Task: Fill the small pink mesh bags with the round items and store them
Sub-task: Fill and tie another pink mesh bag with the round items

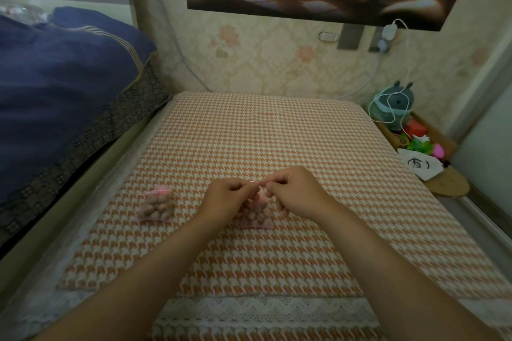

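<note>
From the head camera, 2 bare forearms reach forward over a counter [277, 133] covered in an orange-and-white houndstooth cloth with a white lace border at the near edge. The left hand [225, 198] and right hand [296, 194] meet at the middle of the cloth, thumbs and forefingers pinched together on the pink drawstring [256, 183] at the top of a small pink mesh bag [256, 214]. The other fingers of both hands are curled in. This bag sits on the cloth between and just under the 2 hands; through the sheer mesh, many small round brownish-pink items [259, 217] show, packed close, and its lower corner lies flat on the cloth.

To the left, well apart from the hands, a second pink mesh bag [156, 206] lies on the cloth. It is full of the same round items, bulging, with its neck gathered under a pink ribbon bow at the top.

A dark blue quilt [61, 86] lies on the bed to the left. At the right, a grey-green plush toy [392, 102] stands in a box beside the counter.
</note>
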